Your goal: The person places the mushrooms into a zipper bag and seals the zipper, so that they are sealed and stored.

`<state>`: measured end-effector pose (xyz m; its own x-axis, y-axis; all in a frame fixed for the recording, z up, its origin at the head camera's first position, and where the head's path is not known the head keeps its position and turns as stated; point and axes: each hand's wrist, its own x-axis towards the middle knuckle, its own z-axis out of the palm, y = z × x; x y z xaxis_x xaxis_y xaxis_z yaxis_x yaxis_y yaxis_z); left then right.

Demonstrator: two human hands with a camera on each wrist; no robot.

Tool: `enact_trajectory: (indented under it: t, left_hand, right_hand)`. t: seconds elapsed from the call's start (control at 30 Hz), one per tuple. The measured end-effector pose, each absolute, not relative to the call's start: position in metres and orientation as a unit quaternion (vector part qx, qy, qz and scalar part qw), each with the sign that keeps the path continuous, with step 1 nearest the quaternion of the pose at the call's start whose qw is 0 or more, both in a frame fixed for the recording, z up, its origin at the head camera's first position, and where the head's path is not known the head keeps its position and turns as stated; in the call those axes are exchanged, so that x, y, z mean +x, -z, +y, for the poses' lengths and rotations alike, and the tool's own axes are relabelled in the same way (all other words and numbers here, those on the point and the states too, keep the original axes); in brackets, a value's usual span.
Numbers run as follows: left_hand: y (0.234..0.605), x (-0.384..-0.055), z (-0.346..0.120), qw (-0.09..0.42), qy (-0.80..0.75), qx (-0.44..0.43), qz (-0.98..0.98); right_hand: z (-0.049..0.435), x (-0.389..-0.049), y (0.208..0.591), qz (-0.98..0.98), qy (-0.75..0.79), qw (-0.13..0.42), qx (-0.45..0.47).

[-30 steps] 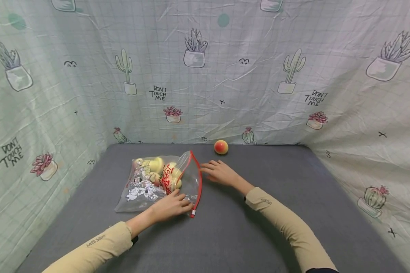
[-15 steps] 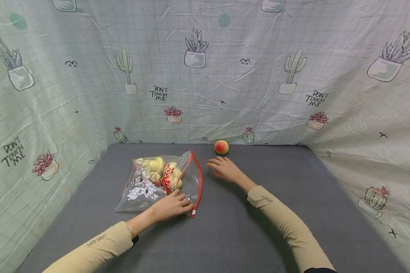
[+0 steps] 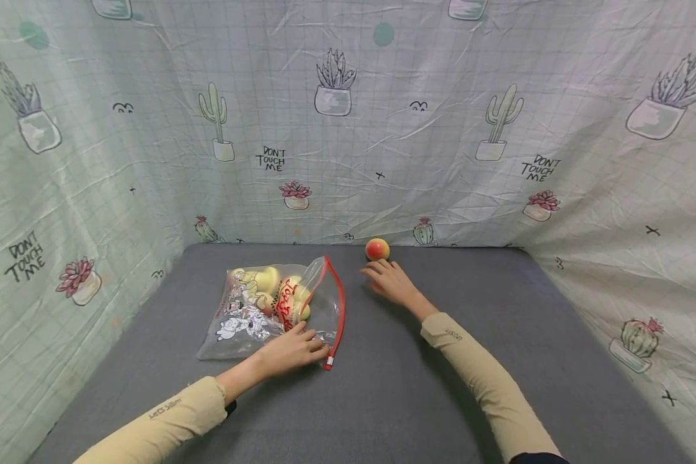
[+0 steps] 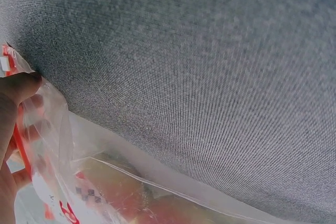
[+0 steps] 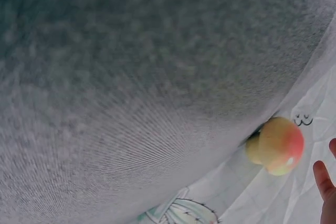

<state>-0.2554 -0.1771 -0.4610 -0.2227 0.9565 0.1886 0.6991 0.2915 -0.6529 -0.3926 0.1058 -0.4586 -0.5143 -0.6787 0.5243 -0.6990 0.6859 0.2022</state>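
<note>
A clear plastic slider bag with a red zip edge lies on its side, its mouth gaping to the right. Inside are several yellow and reddish fruits, seen through the printed film. My left hand grips the near side of the mouth beside the white slider; in the left wrist view the thumb lies on the film, the fingers behind it. A red-and-yellow peach-like fruit sits at the back. My right hand reaches toward it, fingers extended; in the right wrist view the fingertips are apart from the fruit.
The dark grey cloth-covered table spreads out around the bag. A pale curtain printed with potted cacti hangs along the back and both sides, with the lone fruit close to its lower edge.
My right hand has left the bag's red edge and moved right and away from me, up to the lone fruit. The left hand and bag have stayed in place.
</note>
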Motion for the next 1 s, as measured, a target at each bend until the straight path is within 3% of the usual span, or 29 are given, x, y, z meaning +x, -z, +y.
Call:
enact_trajectory:
  t: [0.47,1.0]
  left_hand:
    - [0.461,-0.255,-0.178,0.296,-0.218,-0.555,-0.746]
    - [0.46,-0.252,-0.176,0.305,-0.222,-0.553,-0.743]
  right_hand:
    - [0.106,-0.409,0.45,-0.941,-0.037,0.228,0.247]
    - [0.105,-0.424,0.44,-0.968,-0.065,0.171,0.171]
